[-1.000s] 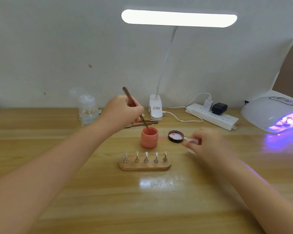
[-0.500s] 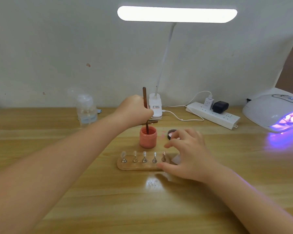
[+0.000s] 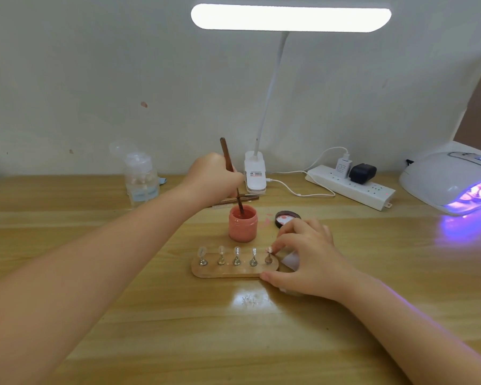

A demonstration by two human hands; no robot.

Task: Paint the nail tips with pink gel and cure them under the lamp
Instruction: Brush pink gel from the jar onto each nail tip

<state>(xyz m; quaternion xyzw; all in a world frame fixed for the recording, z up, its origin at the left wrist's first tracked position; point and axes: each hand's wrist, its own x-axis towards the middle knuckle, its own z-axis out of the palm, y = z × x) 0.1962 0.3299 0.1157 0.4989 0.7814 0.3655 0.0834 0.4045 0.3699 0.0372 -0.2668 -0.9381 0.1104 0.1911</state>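
Dipping the brush

My left hand is gripping the brush in the pink jar; my right hand is pinching the rightmost nail tip.

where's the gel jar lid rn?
Head view: the lid lies open side up on the table, right of the pink gel jar, just behind the right hand.

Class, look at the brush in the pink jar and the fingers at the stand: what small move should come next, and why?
Probably lift the brush out of the pink gel jar and carry it to the rightmost nail tip. The left hand has its bristle end dipped in the jar, and the right hand fingers already touch that tip's holder.
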